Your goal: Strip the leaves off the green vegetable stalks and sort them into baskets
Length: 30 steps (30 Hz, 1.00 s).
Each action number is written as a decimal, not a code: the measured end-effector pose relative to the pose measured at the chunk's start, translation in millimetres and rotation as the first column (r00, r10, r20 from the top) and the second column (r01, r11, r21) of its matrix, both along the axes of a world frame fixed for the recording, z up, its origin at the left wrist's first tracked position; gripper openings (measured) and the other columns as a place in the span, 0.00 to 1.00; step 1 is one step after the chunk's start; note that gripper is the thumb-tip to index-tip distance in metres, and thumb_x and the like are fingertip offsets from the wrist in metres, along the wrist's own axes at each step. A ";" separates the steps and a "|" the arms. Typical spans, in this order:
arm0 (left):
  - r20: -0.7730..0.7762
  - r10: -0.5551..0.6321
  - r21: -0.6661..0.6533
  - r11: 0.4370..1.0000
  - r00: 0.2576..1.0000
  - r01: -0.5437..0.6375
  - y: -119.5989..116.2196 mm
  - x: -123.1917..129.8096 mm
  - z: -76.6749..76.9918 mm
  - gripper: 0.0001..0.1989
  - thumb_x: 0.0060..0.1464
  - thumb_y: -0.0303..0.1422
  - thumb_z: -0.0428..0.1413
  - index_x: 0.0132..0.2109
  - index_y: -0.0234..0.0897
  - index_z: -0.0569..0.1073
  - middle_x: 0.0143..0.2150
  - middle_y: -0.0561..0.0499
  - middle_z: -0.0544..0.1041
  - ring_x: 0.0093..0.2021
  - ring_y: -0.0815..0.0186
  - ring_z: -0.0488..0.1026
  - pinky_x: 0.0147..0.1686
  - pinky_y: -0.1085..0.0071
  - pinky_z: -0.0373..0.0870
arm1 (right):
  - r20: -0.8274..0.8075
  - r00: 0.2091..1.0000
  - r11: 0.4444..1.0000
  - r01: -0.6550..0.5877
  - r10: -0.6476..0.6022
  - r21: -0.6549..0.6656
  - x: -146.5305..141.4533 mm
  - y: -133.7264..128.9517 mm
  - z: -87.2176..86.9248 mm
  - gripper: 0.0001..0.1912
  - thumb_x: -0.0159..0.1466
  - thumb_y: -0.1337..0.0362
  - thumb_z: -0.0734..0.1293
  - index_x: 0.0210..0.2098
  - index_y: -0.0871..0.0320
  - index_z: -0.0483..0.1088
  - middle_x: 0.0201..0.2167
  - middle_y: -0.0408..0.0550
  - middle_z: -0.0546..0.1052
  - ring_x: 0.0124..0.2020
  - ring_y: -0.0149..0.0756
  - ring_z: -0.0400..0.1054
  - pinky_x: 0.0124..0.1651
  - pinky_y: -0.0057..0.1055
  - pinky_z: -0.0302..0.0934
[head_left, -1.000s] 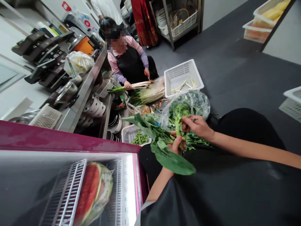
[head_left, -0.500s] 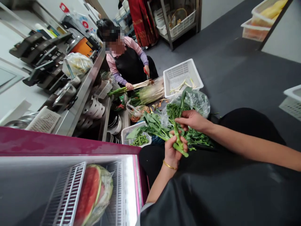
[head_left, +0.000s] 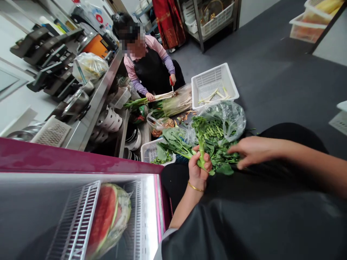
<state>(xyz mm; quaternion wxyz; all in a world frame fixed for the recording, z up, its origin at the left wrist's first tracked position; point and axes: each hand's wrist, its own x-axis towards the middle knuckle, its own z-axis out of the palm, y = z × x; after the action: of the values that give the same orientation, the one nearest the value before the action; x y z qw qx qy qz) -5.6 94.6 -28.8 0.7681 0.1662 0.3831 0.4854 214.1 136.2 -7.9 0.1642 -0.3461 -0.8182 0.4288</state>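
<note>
Dark grey floor [head_left: 265, 79], white wall [head_left: 256, 11] and metal rack [head_left: 200, 27] at its far edge. Steel worktop [head_left: 93, 110] along floor's left edge. Lit fridge [head_left: 150, 195], magenta frame [head_left: 81, 158], at near left corner.

A gap is opening between the left hand [head_left: 200, 169] and the right hand [head_left: 249, 151], with leafy greens [head_left: 221, 153] filling the room below. A clear plastic bag [head_left: 236, 122] is standing in the right hand's path to the large white basket [head_left: 210, 76]. Drooping leaves [head_left: 176, 141] are covering part of the small white basket [head_left: 146, 153]. A pink-framed cabinet [head_left: 81, 159] and the table's [head_left: 93, 112] near edge are hemming in the left side. Bare floor [head_left: 265, 83] is stretching from the large basket toward stacked crates [head_left: 307, 30] at the floor's far right corner.
</note>
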 end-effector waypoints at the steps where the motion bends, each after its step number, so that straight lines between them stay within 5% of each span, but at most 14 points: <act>1: -0.016 -0.010 0.007 1.000 1.000 0.011 -1.5 2.0 0.0 0.15 0.43 0.37 0.60 0.36 0.39 0.64 0.21 0.59 0.64 0.14 0.76 0.58 0.13 0.79 0.48 | -0.008 0.996 0.995 0.092 -0.093 -0.030 -2.8 8.8 3.4 0.20 0.50 0.51 0.71 0.40 0.55 0.76 0.16 0.40 0.70 0.16 0.30 0.62 0.20 0.27 0.50; 3: -0.081 -0.011 0.039 0.999 0.997 0.014 -4.0 8.0 0.2 0.15 0.43 0.38 0.60 0.35 0.38 0.65 0.21 0.57 0.67 0.14 0.75 0.60 0.13 0.79 0.50 | -0.045 0.961 0.962 0.272 -0.272 0.013 -21.7 21.1 9.2 0.20 0.57 0.47 0.66 0.35 0.57 0.75 0.17 0.43 0.71 0.18 0.31 0.64 0.21 0.27 0.52; 6: -0.160 0.065 0.056 0.997 0.985 -0.057 -5.2 15.0 0.4 0.14 0.43 0.38 0.60 0.32 0.35 0.66 0.22 0.54 0.69 0.15 0.74 0.63 0.13 0.77 0.52 | -0.090 0.877 0.835 0.478 -0.473 0.273 -61.5 14.5 10.8 0.23 0.65 0.51 0.56 0.25 0.59 0.72 0.19 0.49 0.72 0.21 0.32 0.64 0.25 0.29 0.52; 8: -0.158 0.165 0.039 0.986 0.974 -0.160 -4.0 13.3 0.2 0.13 0.42 0.36 0.61 0.29 0.35 0.65 0.21 0.56 0.67 0.16 0.76 0.62 0.15 0.78 0.53 | -0.121 0.912 0.803 0.404 -0.393 0.438 -75.5 -4.5 6.1 0.22 0.66 0.55 0.55 0.23 0.59 0.70 0.21 0.51 0.73 0.23 0.32 0.65 0.27 0.29 0.52; 11: -0.090 0.176 -0.006 0.984 0.980 -0.177 -1.5 2.0 -0.5 0.12 0.44 0.35 0.60 0.29 0.36 0.64 0.20 0.58 0.62 0.16 0.78 0.57 0.15 0.80 0.51 | -0.064 0.995 0.848 0.104 -0.082 0.520 -62.7 -25.3 -2.8 0.19 0.66 0.55 0.58 0.27 0.57 0.72 0.23 0.49 0.74 0.24 0.32 0.66 0.28 0.29 0.52; 13: -0.052 0.081 -0.041 0.996 0.995 -0.083 -1.1 -5.8 -1.7 0.11 0.48 0.38 0.58 0.32 0.37 0.66 0.20 0.58 0.60 0.14 0.79 0.53 0.13 0.79 0.47 | 0.014 0.999 0.915 0.041 -0.051 0.402 -43.3 -19.1 -4.5 0.18 0.61 0.48 0.63 0.35 0.57 0.75 0.23 0.47 0.75 0.23 0.33 0.66 0.25 0.28 0.51; 15: -0.047 0.004 -0.066 0.998 0.999 -0.007 -1.4 -9.4 -3.5 0.12 0.51 0.42 0.55 0.34 0.37 0.68 0.19 0.59 0.57 0.13 0.79 0.47 0.11 0.78 0.44 | 0.012 0.995 0.986 0.097 -0.100 0.139 -30.9 0.0 -1.7 0.26 0.56 0.45 0.67 0.44 0.58 0.73 0.22 0.45 0.75 0.21 0.33 0.66 0.23 0.27 0.52; 18: -0.042 -0.045 -0.088 0.995 0.998 0.041 -1.5 -6.8 -5.1 0.13 0.52 0.44 0.54 0.34 0.38 0.68 0.19 0.59 0.54 0.12 0.79 0.43 0.10 0.78 0.42 | -0.167 0.961 0.973 0.205 -0.221 -0.108 -37.9 24.4 5.2 0.24 0.62 0.46 0.60 0.43 0.59 0.72 0.21 0.43 0.74 0.20 0.31 0.65 0.24 0.27 0.55; 21: -0.019 -0.024 -0.092 0.996 1.000 0.022 0.0 -2.6 -4.7 0.12 0.50 0.42 0.56 0.33 0.37 0.67 0.20 0.59 0.55 0.13 0.80 0.43 0.10 0.79 0.42 | -0.243 0.921 0.924 0.348 -0.306 0.157 -60.4 14.9 6.2 0.22 0.66 0.51 0.56 0.28 0.59 0.70 0.20 0.45 0.71 0.21 0.29 0.63 0.26 0.27 0.53; 23: 0.010 0.028 -0.077 0.997 1.000 -0.027 1.2 -2.5 -4.9 0.11 0.48 0.39 0.57 0.33 0.37 0.66 0.20 0.59 0.56 0.13 0.80 0.44 0.11 0.81 0.43 | -0.206 0.956 0.865 0.281 -0.211 0.417 -68.3 -4.7 3.0 0.21 0.67 0.55 0.55 0.25 0.59 0.69 0.21 0.47 0.71 0.22 0.29 0.62 0.26 0.28 0.50; 25: 0.035 0.047 -0.064 0.997 0.998 -0.045 1.4 -4.2 -6.3 0.11 0.47 0.38 0.57 0.34 0.38 0.66 0.21 0.59 0.56 0.14 0.81 0.45 0.12 0.82 0.42 | -0.139 0.988 0.862 0.124 -0.063 0.492 -64.6 -18.1 -0.8 0.19 0.66 0.57 0.56 0.27 0.58 0.70 0.23 0.48 0.73 0.22 0.29 0.62 0.25 0.28 0.48; 28: 0.053 -0.019 -0.066 0.998 0.998 0.022 -1.1 -5.9 -9.1 0.11 0.47 0.38 0.56 0.37 0.39 0.67 0.21 0.59 0.56 0.14 0.79 0.46 0.12 0.81 0.41 | -0.179 0.972 0.968 0.183 -0.152 0.174 -46.7 -4.4 -2.7 0.19 0.64 0.50 0.60 0.27 0.57 0.70 0.18 0.43 0.71 0.19 0.28 0.61 0.23 0.27 0.49; 30: 0.082 -0.062 -0.062 0.996 0.995 0.067 -2.9 -4.8 -9.7 0.11 0.47 0.37 0.56 0.38 0.39 0.66 0.20 0.59 0.55 0.13 0.79 0.47 0.12 0.80 0.40 | -0.265 0.896 0.935 0.338 -0.356 -0.113 -38.8 18.4 -0.7 0.20 0.60 0.46 0.63 0.27 0.57 0.69 0.17 0.41 0.69 0.18 0.28 0.61 0.23 0.26 0.53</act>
<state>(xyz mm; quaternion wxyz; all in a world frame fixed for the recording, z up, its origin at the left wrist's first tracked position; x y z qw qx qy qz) -10.4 91.7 -38.4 0.8029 0.1341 0.3621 0.4541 175.3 154.6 -8.6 0.3413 -0.4268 -0.6975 0.4634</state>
